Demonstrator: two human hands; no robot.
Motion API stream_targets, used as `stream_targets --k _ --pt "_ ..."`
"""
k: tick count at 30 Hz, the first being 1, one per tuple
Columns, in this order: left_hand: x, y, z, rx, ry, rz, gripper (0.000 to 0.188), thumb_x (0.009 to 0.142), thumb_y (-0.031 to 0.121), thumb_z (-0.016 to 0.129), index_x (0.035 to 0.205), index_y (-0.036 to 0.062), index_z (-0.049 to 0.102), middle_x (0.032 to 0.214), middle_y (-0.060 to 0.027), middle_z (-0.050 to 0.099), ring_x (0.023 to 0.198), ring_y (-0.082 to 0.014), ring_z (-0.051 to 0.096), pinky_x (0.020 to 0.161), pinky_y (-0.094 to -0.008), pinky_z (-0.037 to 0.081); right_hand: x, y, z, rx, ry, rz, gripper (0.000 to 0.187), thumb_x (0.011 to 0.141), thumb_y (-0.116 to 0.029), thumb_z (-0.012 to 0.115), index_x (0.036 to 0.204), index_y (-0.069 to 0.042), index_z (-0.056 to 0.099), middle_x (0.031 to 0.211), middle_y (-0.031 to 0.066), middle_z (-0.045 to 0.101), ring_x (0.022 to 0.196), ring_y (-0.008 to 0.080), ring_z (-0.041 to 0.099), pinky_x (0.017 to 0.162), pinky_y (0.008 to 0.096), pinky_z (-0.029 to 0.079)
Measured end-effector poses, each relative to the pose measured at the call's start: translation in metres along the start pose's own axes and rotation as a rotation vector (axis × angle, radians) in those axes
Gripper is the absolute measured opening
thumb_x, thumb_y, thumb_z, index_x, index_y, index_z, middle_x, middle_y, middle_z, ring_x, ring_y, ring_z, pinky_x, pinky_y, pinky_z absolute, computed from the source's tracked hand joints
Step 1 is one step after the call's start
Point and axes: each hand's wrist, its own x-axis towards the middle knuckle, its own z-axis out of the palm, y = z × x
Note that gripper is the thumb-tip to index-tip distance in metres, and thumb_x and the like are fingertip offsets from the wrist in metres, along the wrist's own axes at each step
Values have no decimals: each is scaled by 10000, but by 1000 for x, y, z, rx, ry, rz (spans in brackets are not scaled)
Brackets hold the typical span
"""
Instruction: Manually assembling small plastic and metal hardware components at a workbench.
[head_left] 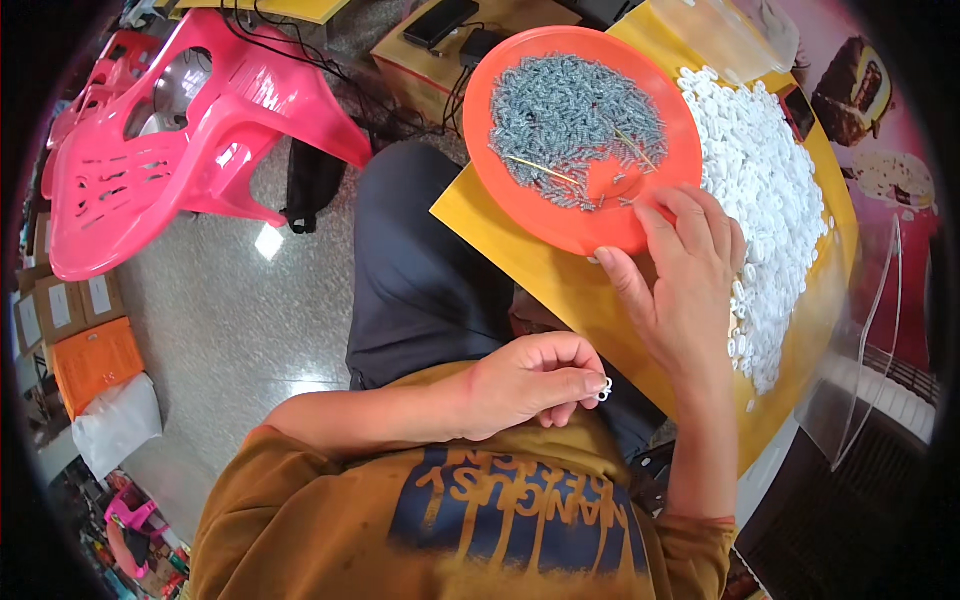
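My left hand is closed in front of my belly, its thumb and forefinger pinching a small white plastic piece with a hole in it. Over the near rim of a round red-orange plate is my right hand. Its thumb stands apart from the fingers, and the fingertips reach inside the plate. Many small grey metal pieces, which look like screws, fill the plate. Two thin golden sticks lie among them. Beside the right hand spreads a large heap of small white plastic pieces.
The plate and heap rest on a yellow board beside my leg. A clear plastic container stands at its far end. Pink plastic chairs are on the left, with cartons and a white bag farther left. Black cables hang behind.
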Motion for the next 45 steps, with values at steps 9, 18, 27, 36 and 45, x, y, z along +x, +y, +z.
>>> stream_targets --k 9,18,27,36,45 --pt "-1 3 -6 -45 -30 -16 110 876 155 524 895 46 522 799 -17 548 625 -48 467 556 -189 387 15 -9 6 154 60 -60 412 723 -350 628 980 -30 596 1056 110 516 1045 284 436 879 412 298" --pt "-1 -1 -11 -69 -20 10 105 876 146 522 890 41 520 785 -20 546 616 -50 465 550 -188 387 10 -12 -3 80 -22 -65 353 742 -318 609 974 -52 610 1089 92 515 1081 293 428 902 406 286" --pt "0 -5 -7 -37 0 26 135 874 200 534 870 66 528 760 4 550 582 -32 465 517 -177 388 0 -8 -3 117 81 -79 228 651 -152 682 869 -101 642 1041 65 537 1048 294 460 871 404 324" --pt "-1 -6 -4 -53 47 34 124 866 183 540 861 60 529 754 -3 550 562 -32 466 501 -173 380 4 -12 -2 203 130 -182 183 602 -112 690 772 -97 623 1040 65 533 1041 285 464 851 403 342" --pt "-4 -2 -9 -73 82 57 105 865 150 540 885 47 532 783 -38 550 605 -73 465 537 -201 372 4 -5 6 294 183 -291 218 568 -84 711 763 -80 615 1017 82 542 962 291 504 791 385 387"
